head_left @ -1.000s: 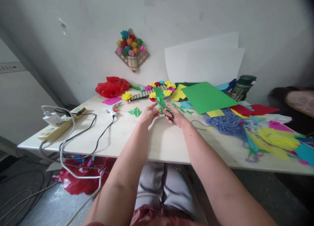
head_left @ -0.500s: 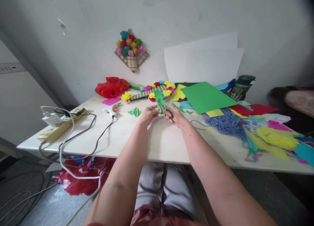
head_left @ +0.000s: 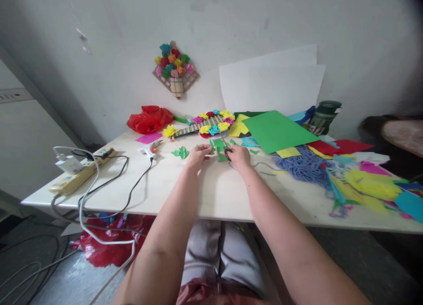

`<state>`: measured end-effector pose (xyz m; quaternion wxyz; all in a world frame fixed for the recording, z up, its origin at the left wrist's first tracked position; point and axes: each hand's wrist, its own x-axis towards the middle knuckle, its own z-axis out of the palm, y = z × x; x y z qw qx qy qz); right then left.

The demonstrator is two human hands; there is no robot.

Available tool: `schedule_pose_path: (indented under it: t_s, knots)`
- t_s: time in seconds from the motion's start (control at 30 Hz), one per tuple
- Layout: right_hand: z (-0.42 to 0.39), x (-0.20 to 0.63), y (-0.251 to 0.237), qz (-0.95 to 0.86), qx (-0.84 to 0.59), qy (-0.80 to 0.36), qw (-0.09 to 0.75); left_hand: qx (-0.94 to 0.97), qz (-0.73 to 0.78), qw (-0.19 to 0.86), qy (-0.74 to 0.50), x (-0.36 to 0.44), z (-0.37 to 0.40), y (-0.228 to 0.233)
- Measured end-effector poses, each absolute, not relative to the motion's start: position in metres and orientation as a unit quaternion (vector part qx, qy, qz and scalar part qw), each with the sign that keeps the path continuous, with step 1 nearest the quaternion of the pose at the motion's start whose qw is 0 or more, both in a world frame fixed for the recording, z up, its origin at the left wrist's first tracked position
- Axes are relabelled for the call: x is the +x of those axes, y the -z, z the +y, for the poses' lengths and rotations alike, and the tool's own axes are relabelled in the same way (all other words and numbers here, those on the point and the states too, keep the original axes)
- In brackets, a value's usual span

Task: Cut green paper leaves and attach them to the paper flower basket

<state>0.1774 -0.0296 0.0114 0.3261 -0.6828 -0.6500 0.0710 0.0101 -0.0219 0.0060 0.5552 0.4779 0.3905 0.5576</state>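
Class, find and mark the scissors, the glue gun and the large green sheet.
Scissors (head_left: pixel 227 153), head view: dark handle.
Glue gun (head_left: pixel 148 151), head view: white body.
Large green sheet (head_left: pixel 278 131), head view: its middle.

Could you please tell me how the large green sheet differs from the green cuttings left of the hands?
The green sheet is one large piece; the green cuttings are several small ones. The sheet has long straight edges, while the cuttings look pointed and leaf-like. Both look like green paper.

No readable lettering or numbers, pale marks on the dark green bottle too blurred to read
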Motion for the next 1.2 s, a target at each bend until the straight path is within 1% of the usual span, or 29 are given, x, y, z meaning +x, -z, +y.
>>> schedule_pose_path:
  t_s: [0.07,0.17,0.23,0.3,0.47,0.6,0.67,0.73,0.77,0.87,0.93,1.03,1.2]
  knots:
    - [-0.033,0.179,-0.013,-0.650,-0.706,-0.030,0.281,0.481,0.395,0.559,-0.548,0.011,-0.022,-0.006]
    - [-0.037,0.180,-0.016,-0.644,-0.728,-0.015,0.234,0.472,0.397,0.574,-0.538,0.013,-0.022,-0.006]
    - [-0.038,0.181,-0.017,-0.636,-0.740,-0.013,0.218,0.462,0.392,0.587,-0.537,0.015,-0.022,-0.006]
    - [-0.037,0.183,-0.016,-0.633,-0.742,-0.026,0.220,0.454,0.379,0.601,-0.538,0.016,-0.023,-0.006]
    - [-0.033,0.184,-0.013,-0.639,-0.712,-0.082,0.278,0.445,0.353,0.629,-0.531,0.018,-0.023,-0.005]
    - [-0.036,0.182,-0.014,-0.641,-0.718,-0.067,0.261,0.444,0.344,0.643,-0.521,0.019,-0.022,-0.004]
    - [-0.035,0.181,-0.015,-0.630,-0.725,-0.067,0.271,0.445,0.343,0.648,-0.514,0.019,-0.022,-0.003]
    - [-0.032,0.181,-0.015,-0.612,-0.719,-0.105,0.313,0.448,0.339,0.652,-0.509,0.020,-0.022,-0.002]
    - [-0.031,0.181,-0.015,-0.604,-0.703,-0.143,0.346,0.451,0.335,0.654,-0.507,0.020,-0.022,-0.002]
    - [-0.030,0.180,-0.016,-0.558,-0.623,-0.302,0.457,0.462,0.321,0.659,-0.499,0.020,-0.022,-0.002]
    - [-0.033,0.179,-0.018,-0.507,-0.573,-0.399,0.506,0.469,0.317,0.662,-0.492,0.020,-0.023,-0.003]
    - [-0.035,0.177,-0.020,-0.458,-0.529,-0.474,0.534,0.477,0.313,0.664,-0.483,0.021,-0.025,-0.004]
    - [-0.032,0.177,-0.017,-0.444,-0.504,-0.511,0.536,0.488,0.312,0.665,-0.471,0.022,-0.028,-0.006]
